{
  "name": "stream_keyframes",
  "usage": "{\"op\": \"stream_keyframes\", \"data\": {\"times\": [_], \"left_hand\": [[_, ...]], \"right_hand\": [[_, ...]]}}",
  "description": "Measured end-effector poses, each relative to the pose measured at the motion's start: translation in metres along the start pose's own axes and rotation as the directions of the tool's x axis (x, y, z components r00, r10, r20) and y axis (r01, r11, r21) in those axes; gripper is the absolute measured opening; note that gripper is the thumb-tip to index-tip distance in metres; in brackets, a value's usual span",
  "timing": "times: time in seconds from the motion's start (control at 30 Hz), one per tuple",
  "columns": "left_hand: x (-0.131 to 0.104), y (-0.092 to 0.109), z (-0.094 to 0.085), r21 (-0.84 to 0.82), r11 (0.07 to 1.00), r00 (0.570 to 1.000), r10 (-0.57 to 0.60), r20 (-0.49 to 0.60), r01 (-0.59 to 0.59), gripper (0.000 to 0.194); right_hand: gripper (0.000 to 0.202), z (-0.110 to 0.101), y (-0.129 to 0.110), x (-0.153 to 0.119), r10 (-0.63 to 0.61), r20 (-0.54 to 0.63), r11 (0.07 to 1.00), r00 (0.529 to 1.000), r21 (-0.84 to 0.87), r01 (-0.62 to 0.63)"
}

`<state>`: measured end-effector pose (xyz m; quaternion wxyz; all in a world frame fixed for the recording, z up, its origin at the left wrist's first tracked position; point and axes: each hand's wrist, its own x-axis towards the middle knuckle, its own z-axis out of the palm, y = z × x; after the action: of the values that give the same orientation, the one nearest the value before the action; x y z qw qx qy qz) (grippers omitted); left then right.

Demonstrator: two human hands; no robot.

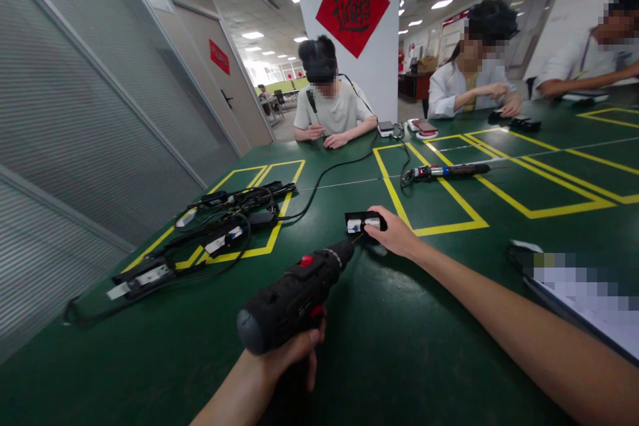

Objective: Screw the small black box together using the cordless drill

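My left hand (292, 353) is wrapped round the handle of a black and red power drill (294, 299), low in the middle of the view. The drill points up and to the right, and its thin bit reaches a small black block with a white and blue face (363, 224). Whether the bit touches the block, I cannot tell. My right hand (394, 233) grips that block from its right side, thumb on the white face, just above the green table (399, 333).
Black devices with cables (234, 229) lie at the left around yellow tape outlines. A cylindrical tool with wires (449, 172) rests further back to the right. A dark-edged folder with papers (584, 293) is at the right. Several people sit across the table.
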<state>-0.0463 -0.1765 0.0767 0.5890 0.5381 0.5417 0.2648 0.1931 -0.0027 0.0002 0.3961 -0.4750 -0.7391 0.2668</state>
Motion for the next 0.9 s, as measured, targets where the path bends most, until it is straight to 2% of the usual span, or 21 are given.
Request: {"op": "stream_keyframes", "data": {"times": [0.73,0.9], "left_hand": [[-0.0008,0.0012,0.0007,-0.005,1.000,1.000,0.001,-0.006,-0.001,0.027],[0.0016,-0.0060,-0.0011,0.017,1.000,0.999,-0.003,-0.039,0.003,0.029]], "right_hand": [[0.037,-0.0006,-0.0041,-0.0004,0.053,-0.007,0.999,0.999,0.011,-0.053],[0.037,0.0007,-0.0036,0.0008,0.041,-0.025,0.999,0.999,0.007,-0.041]]}}
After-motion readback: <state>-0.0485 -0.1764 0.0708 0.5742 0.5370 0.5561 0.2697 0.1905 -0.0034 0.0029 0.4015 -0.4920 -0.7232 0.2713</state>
